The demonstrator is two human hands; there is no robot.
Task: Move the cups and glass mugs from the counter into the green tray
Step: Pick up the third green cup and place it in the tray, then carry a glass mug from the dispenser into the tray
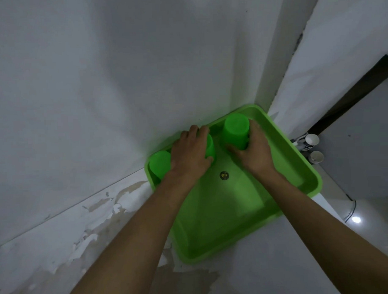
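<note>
A green tray (299,165) lies on the counter against the wall. Three green cups stand upside down along its far side. My left hand (191,153) is closed over the middle cup (210,146), which it mostly hides. My right hand (252,149) grips the right cup (235,130) from its right side. The left cup (160,163) stands alone in the tray's left corner, just beside my left wrist. A small round sticker (224,175) marks the tray's floor. No glass mugs are in view.
The white wall rises directly behind the tray, and a corner column stands at its right end. Two small white paper cups (312,140) (317,156) sit past the tray's right edge. The counter surface (92,227) to the left shows peeling patches.
</note>
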